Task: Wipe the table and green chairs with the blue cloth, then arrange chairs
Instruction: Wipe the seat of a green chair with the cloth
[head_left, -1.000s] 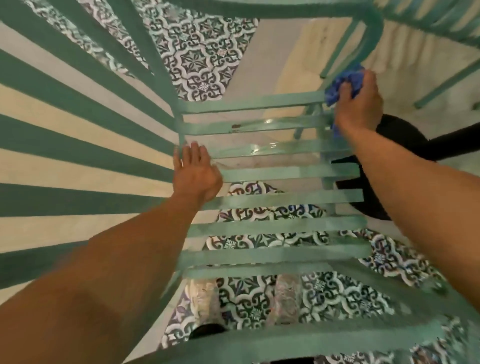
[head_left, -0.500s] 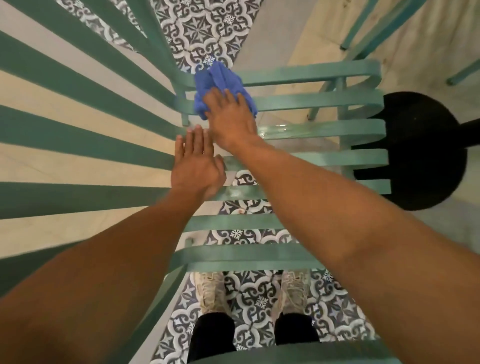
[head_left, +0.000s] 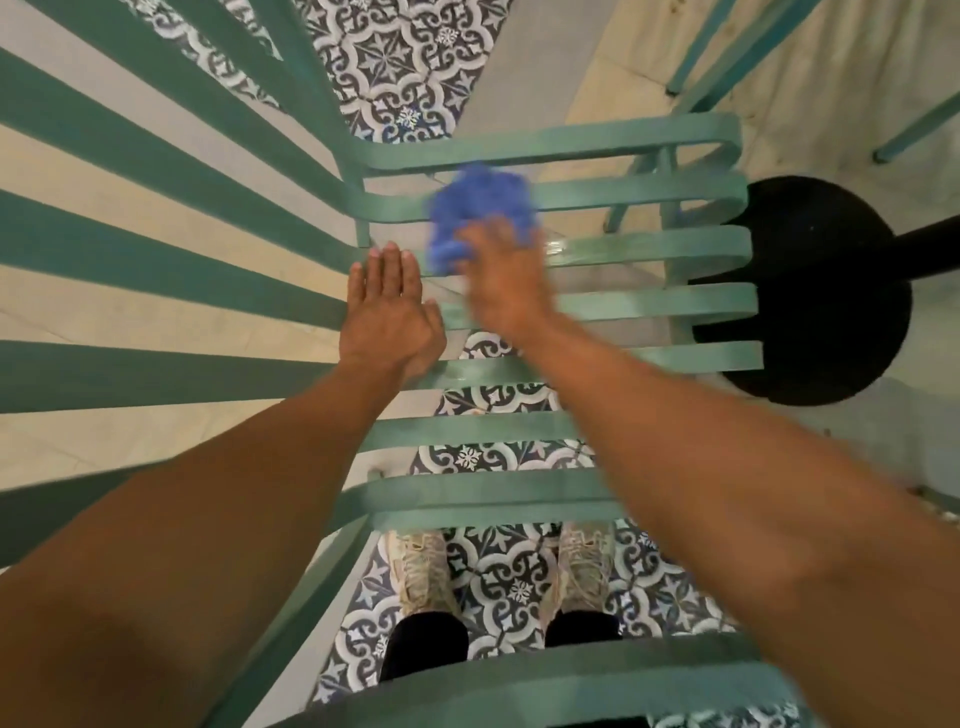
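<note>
I look straight down on a green slatted chair (head_left: 649, 249). My right hand (head_left: 504, 283) presses the bunched blue cloth (head_left: 480, 213) onto the far slats of the seat, left of middle; hand and cloth are blurred by motion. My left hand (head_left: 387, 312) lies flat, fingers together and straight, on the seat's left edge, just left of the right hand and holding nothing. The green slats of the chair's back (head_left: 156, 260) fan out to the left.
A black round table base (head_left: 810, 291) with its post stands on the floor right of the chair. Legs of another green chair (head_left: 727, 57) show at the top right. My two feet in pale shoes (head_left: 421, 566) stand on patterned tiles under the near slats.
My right hand swept the cloth from the seat's far right corner to the far left, and now it has come back toward the middle. The left hand has stayed put on the left edge.
</note>
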